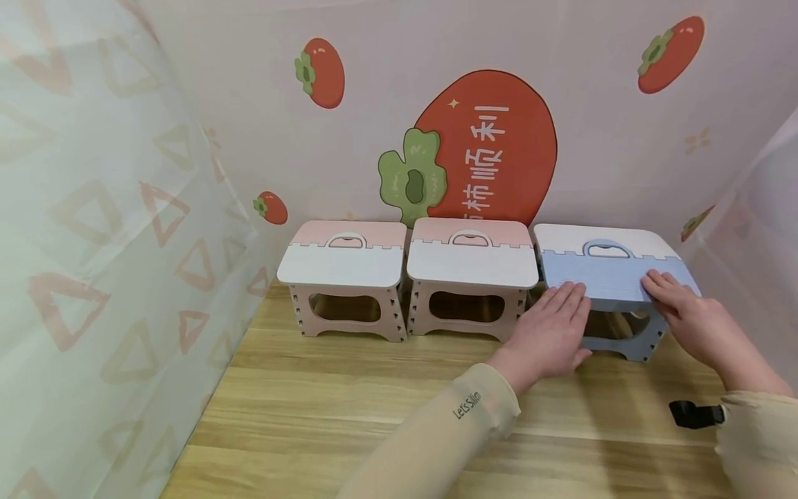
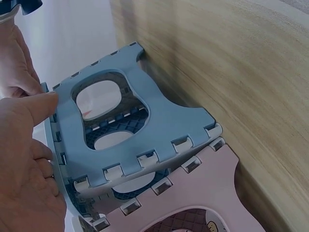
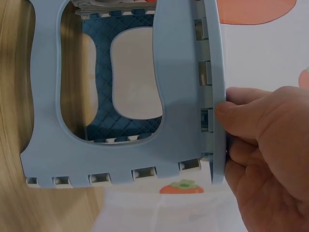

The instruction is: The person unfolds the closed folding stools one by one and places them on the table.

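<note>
A folding step stool [image 1: 617,281] with a blue and white top and blue legs stands upright at the right end of a row. My left hand [image 1: 555,336] lies with straight fingers along the top's near left corner, thumb spread below the edge. My right hand [image 1: 688,315] is at the near right corner, fingers on top; in the right wrist view its thumb [image 3: 236,118] lies against the seat's rim. Through the leg opening a dark blue textured underside [image 3: 104,72] shows. Two pink and white folding stools [image 1: 343,267] stand to the left, the middle one [image 1: 470,267] close to the blue one.
All three stools stand on a wood-grain tabletop [image 1: 349,402] against a white backdrop [image 1: 237,83] printed with red persimmons. A patterned sheet [image 1: 112,277] hangs along the left side, and another pale sheet [image 1: 748,229] is at the right. A black device [image 1: 695,414] sits on the right wrist.
</note>
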Motion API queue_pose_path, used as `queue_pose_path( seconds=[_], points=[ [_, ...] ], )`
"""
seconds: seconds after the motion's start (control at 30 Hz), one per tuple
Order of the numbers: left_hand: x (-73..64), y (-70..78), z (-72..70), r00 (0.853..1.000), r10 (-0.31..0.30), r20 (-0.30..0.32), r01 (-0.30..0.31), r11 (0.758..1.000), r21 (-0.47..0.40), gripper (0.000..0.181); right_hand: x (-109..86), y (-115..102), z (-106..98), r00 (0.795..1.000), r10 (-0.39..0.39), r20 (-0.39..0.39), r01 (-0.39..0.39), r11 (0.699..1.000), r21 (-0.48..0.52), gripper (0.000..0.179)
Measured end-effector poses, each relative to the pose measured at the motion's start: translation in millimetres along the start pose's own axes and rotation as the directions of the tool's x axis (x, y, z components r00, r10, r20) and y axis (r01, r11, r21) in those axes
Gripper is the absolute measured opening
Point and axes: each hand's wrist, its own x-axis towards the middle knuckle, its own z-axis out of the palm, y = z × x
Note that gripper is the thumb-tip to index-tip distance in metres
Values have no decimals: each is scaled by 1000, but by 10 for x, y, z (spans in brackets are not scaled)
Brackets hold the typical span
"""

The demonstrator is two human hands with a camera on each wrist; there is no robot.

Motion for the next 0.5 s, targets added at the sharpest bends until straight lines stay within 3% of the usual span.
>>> queue_pose_path(
  seconds=[0.27,0.4,0.5],
  points=[
    [-16,-10,4,1000,-1,21,2,999,-53,84,7,44,45,999,-40,-20,40,999,-11,50],
    [-79,-26,-33,999,15,35,-12,995,-99,84,-27,77,53,998,-51,-26,51,999,2,51],
    [-174,-63,-48,999,22,36,-17,992,-129,84,-43,83,46,1000,-25,16,25,999,27,56]
  ],
)
